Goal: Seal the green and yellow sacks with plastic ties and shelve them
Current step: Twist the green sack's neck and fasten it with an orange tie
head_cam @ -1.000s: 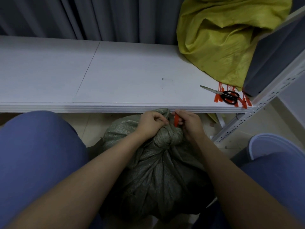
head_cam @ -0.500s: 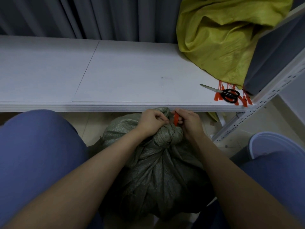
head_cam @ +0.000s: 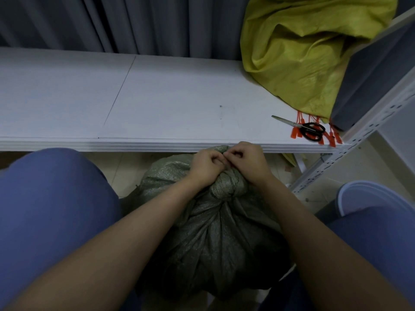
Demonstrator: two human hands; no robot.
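Both fists, left hand (head_cam: pixel 205 166) and right hand (head_cam: pixel 247 160), clench the green sack (head_cam: pixel 215 232) neck below the white shelf (head_cam: pixel 157 104), knuckles touching.

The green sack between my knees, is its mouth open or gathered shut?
Gathered shut: the green sack has its neck bunched, with both the left hand and right hand gripping it. No tie visible.

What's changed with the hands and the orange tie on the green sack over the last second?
The right hand has closed in against the left hand over the neck of the green sack, and the orange tie seen between them earlier is now hidden. Both hands still grip the neck. The scissors, spare ties and yellow sack on the shelf haven't moved.
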